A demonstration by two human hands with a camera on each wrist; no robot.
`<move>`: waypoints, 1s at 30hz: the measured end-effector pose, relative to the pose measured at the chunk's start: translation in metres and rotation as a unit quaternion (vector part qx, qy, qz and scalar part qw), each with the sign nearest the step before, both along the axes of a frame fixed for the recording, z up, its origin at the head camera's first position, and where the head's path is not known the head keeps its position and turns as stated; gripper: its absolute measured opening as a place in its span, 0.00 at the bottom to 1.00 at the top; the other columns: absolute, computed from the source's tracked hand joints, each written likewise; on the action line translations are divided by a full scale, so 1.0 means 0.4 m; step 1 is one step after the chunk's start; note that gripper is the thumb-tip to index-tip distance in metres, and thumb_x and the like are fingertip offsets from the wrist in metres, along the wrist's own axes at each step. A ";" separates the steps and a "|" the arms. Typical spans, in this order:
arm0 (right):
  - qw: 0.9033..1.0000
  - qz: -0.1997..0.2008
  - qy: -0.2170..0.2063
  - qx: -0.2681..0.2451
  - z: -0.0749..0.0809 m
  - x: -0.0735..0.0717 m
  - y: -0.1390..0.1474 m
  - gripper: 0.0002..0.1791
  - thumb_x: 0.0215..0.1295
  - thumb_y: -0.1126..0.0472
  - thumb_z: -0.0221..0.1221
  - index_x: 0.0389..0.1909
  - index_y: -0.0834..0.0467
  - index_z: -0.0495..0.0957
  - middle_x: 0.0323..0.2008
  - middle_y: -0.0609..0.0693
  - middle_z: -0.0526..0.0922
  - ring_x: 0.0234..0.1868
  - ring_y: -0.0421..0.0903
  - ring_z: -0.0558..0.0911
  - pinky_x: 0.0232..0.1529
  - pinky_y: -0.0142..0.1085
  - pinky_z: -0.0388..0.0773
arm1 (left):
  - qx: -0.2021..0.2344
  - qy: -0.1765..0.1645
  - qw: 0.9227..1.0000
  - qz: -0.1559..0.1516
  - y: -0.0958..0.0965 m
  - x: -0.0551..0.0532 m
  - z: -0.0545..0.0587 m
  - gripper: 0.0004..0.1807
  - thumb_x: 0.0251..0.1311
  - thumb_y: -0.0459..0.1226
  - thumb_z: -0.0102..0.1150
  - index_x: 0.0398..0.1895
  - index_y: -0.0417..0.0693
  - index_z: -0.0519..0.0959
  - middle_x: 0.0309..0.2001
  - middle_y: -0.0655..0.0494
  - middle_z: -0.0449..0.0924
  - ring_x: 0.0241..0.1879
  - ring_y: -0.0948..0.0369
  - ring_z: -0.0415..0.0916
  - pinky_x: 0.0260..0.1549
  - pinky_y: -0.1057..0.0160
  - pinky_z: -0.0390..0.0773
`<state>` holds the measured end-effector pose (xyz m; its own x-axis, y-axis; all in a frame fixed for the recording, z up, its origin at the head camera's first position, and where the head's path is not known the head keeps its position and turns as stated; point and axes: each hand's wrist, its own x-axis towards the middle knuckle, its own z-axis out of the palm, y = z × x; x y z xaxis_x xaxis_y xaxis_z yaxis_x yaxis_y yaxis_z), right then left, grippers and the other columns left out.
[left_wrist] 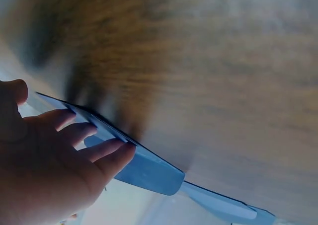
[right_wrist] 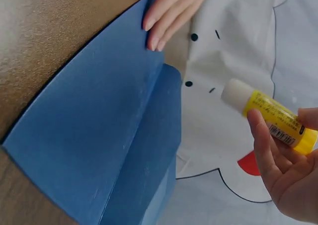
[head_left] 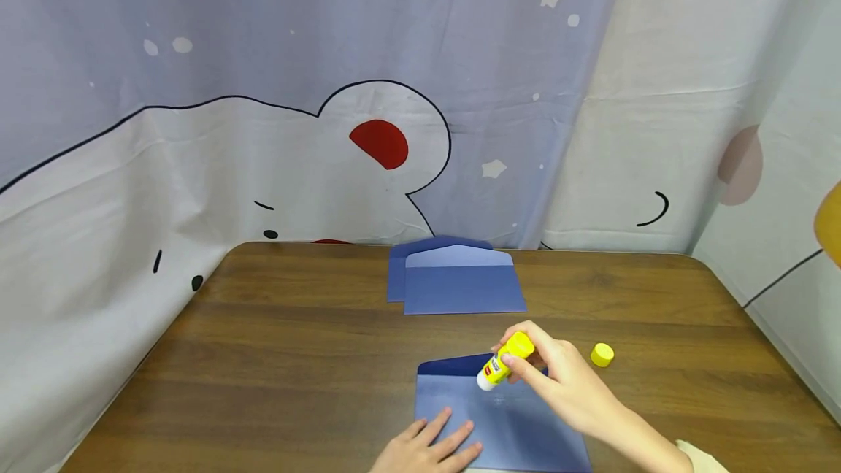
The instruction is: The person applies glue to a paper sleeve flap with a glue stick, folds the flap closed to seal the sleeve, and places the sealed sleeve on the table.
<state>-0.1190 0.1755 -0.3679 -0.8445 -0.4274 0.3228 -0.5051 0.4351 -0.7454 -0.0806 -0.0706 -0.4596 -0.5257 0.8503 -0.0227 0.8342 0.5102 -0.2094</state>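
Note:
A blue envelope (head_left: pixel 525 429) lies near the front of the table, its darker flap folded up on the far side. My left hand (head_left: pixel 430 451) rests on its left part with fingers spread; in the left wrist view the fingertips (left_wrist: pixel 121 148) lie on the envelope (left_wrist: pixel 154 170). Above the envelope, my right hand (head_left: pixel 558 378) holds a yellow glue stick (head_left: pixel 502 362) between thumb and fingers, its white uncapped end pointing down and left. The right wrist view shows that white end of the glue stick (right_wrist: pixel 276 118) held apart from the envelope (right_wrist: pixel 94 106).
A yellow cap (head_left: pixel 601 355) stands on the wooden table (head_left: pixel 276 356) to the right of my right hand. Two more blue envelopes (head_left: pixel 463 290) overlap at the table's far edge. Behind it hangs a printed curtain (head_left: pixel 263 166).

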 end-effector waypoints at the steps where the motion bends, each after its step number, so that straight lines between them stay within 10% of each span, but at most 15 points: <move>1: 1.000 0.003 -0.012 0.003 -0.003 -0.004 -0.004 0.06 0.70 0.60 0.54 0.45 0.54 0.71 0.35 0.44 0.83 0.28 0.34 0.81 0.32 0.32 0.79 | 0.001 0.013 1.000 -0.003 0.002 0.000 -0.001 0.31 0.69 0.64 0.28 0.72 0.70 0.60 0.71 0.67 0.63 0.67 0.60 0.67 0.49 0.64 0.79; 9: 0.998 0.017 -0.057 0.020 -0.042 -0.033 -0.030 0.12 0.67 0.55 0.58 0.47 0.54 0.71 0.34 0.47 0.82 0.29 0.35 0.81 0.32 0.30 0.79 | 0.025 0.099 0.995 -0.022 0.015 0.003 -0.009 0.28 0.68 0.62 0.34 0.68 0.70 0.66 0.66 0.68 0.69 0.62 0.61 0.73 0.44 0.66 0.80; 30: 0.979 0.107 0.041 0.166 -0.088 -0.074 -0.147 0.08 0.69 0.55 0.55 0.44 0.54 0.70 0.33 0.40 0.79 0.32 0.29 0.76 0.35 0.26 0.77 | 0.054 0.038 0.998 -0.006 0.019 0.002 -0.006 0.30 0.65 0.63 0.40 0.66 0.66 0.69 0.67 0.64 0.70 0.63 0.55 0.71 0.43 0.60 0.81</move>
